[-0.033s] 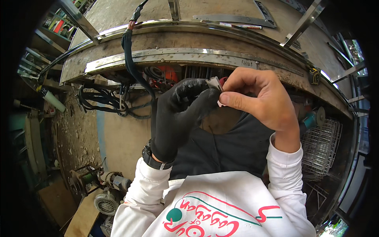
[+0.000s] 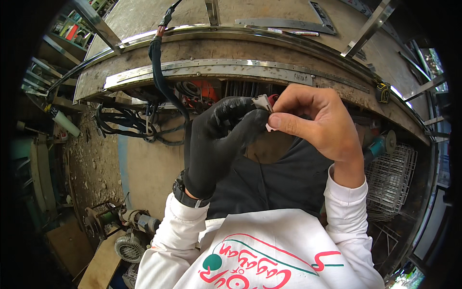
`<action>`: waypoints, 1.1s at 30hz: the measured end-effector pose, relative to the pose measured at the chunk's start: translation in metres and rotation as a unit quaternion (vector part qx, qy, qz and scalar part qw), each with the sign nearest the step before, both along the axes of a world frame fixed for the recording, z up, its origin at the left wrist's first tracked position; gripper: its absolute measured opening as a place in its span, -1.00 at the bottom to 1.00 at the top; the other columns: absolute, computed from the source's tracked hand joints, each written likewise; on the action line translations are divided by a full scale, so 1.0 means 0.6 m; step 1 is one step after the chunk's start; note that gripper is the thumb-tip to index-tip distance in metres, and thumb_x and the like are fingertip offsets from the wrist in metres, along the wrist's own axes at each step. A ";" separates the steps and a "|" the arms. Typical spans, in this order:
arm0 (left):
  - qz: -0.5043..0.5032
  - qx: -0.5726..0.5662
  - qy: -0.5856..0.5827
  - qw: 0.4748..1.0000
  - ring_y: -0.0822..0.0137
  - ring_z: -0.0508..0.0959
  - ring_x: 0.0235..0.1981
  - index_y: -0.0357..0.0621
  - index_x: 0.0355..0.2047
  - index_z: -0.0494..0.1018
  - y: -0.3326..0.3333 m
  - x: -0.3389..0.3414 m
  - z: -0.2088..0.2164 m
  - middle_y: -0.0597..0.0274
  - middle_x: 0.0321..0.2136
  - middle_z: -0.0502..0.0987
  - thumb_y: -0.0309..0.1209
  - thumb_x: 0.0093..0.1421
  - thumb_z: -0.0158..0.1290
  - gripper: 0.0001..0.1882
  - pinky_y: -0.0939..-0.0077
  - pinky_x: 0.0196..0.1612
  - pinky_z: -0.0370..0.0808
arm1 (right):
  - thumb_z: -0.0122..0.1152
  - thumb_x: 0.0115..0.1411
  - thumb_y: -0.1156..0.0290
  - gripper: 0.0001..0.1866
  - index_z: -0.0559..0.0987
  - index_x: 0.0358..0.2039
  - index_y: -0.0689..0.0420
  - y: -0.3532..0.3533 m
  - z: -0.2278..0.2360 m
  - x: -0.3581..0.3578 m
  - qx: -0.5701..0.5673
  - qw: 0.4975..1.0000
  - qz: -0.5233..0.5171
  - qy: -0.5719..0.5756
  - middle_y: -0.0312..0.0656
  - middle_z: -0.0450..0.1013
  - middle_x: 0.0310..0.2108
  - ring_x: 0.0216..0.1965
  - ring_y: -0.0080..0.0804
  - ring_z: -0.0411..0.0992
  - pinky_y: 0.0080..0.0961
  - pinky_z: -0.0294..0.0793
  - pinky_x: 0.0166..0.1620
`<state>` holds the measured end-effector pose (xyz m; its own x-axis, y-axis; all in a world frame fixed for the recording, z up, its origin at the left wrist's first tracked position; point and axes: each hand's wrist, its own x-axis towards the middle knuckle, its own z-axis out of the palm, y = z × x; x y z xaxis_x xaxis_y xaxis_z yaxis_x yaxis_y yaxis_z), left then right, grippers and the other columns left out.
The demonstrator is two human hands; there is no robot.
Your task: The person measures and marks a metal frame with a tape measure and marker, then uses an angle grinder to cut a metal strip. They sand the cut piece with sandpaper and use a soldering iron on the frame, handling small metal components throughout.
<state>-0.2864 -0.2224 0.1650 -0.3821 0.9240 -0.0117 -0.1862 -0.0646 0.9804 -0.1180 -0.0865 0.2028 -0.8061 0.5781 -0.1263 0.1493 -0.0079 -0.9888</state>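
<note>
My left hand [image 2: 216, 137], in a black glove, is closed in a pinch on a small flat metal piece [image 2: 262, 102] with notched edges. My bare right hand [image 2: 317, 123] meets it there, thumb and forefinger pinched at the piece's right edge. A pale notched corner [image 2: 271, 128] shows below the fingertips; I cannot tell whether it belongs to the same piece. Something dark red [image 2: 273, 98] shows beside the right fingers, and whether it is held or lies behind is unclear. Both hands are above my lap, in front of the bench edge.
A wooden workbench [image 2: 207, 50] carries shiny metal frame bars, a flat steel strip [image 2: 192, 68], a marker [image 2: 305, 33] and a tape measure [image 2: 383, 92]. A dark cable [image 2: 158, 67] hangs over its edge. An angle grinder [image 2: 378, 147] and wire racks [image 2: 392, 180] are at right, a motor [image 2: 144, 221] at lower left.
</note>
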 end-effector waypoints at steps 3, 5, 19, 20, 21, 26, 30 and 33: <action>-0.001 0.024 0.045 0.999 0.48 0.64 -0.15 -0.30 0.15 0.52 -0.007 -0.002 -0.002 0.19 -0.11 0.67 -0.49 0.23 0.36 -0.51 0.53 -0.08 0.61 | 0.50 0.23 0.40 -0.81 0.74 -0.27 0.28 -0.012 -0.006 0.012 -0.036 0.999 -0.032 0.013 -0.28 0.66 -0.39 -0.37 -0.69 0.54 -0.68 0.51 -0.24; 0.003 0.070 0.117 0.991 0.42 0.63 -0.08 -0.29 0.24 0.45 -0.010 0.001 -0.001 0.13 -0.01 0.62 -0.46 0.13 0.44 -0.32 0.45 -0.02 0.61 | 0.49 0.21 0.39 -0.81 0.72 -0.30 0.28 -0.016 -0.005 0.018 -0.052 0.998 -0.042 0.013 -0.28 0.64 -0.40 -0.36 -0.67 0.51 -0.67 0.47 -0.24; 0.009 0.152 0.481 0.863 0.02 0.64 -0.10 -0.08 0.19 0.51 -0.009 0.003 0.019 0.08 -0.05 0.61 -0.31 -0.11 0.53 -0.20 0.19 -0.06 0.60 | 0.52 0.18 0.38 -0.80 0.74 -0.33 0.26 -0.043 -0.007 0.033 -0.071 0.996 -0.047 0.010 -0.32 0.64 -0.44 -0.40 -0.70 0.50 -0.67 0.46 -0.28; 0.005 0.145 0.481 0.864 0.04 0.64 -0.09 -0.11 0.18 0.52 -0.010 0.004 0.019 0.07 -0.05 0.60 -0.36 -0.14 0.52 -0.20 0.21 -0.04 0.60 | 0.51 0.18 0.42 -0.83 0.72 -0.33 0.26 -0.045 -0.007 0.033 -0.065 0.997 -0.050 0.003 -0.33 0.62 -0.43 -0.41 -0.70 0.48 -0.69 0.44 -0.29; 0.001 0.138 0.481 0.866 0.06 0.64 -0.08 -0.15 0.17 0.52 -0.011 0.005 0.020 0.07 -0.04 0.60 -0.41 -0.16 0.52 -0.20 0.22 -0.02 0.59 | 0.50 0.18 0.45 -0.85 0.71 -0.32 0.26 -0.047 -0.005 0.032 -0.059 0.997 -0.052 -0.005 -0.33 0.60 -0.43 -0.41 -0.71 0.47 -0.70 0.42 -0.30; 0.010 0.131 0.490 0.862 0.06 0.65 -0.12 -0.17 0.11 0.52 -0.011 0.010 0.017 0.08 -0.09 0.61 -0.48 -0.20 0.47 -0.23 0.24 -0.05 0.60 | 0.49 0.18 0.50 -0.85 0.69 -0.29 0.28 -0.055 -0.001 0.031 -0.078 0.996 -0.049 -0.017 -0.31 0.61 -0.40 -0.39 -0.68 0.49 -0.70 0.46 -0.28; 0.009 0.149 0.492 0.858 0.06 0.65 -0.16 -0.14 0.10 0.52 -0.008 0.011 0.018 0.12 -0.14 0.63 -0.46 -0.22 0.43 -0.25 0.23 -0.07 0.61 | 0.49 0.18 0.52 -0.85 0.69 -0.27 0.29 -0.062 -0.004 0.033 -0.095 0.994 -0.056 -0.019 -0.27 0.63 -0.37 -0.37 -0.65 0.53 -0.68 0.51 -0.25; 0.002 0.137 0.490 0.861 0.06 0.65 -0.17 -0.11 0.08 0.54 -0.010 0.012 0.016 0.13 -0.14 0.64 -0.42 -0.22 0.42 -0.27 0.22 -0.08 0.61 | 0.48 0.18 0.52 -0.84 0.70 -0.26 0.30 -0.062 -0.004 0.037 -0.109 0.992 -0.057 -0.018 -0.26 0.64 -0.36 -0.36 -0.63 0.54 -0.67 0.52 -0.24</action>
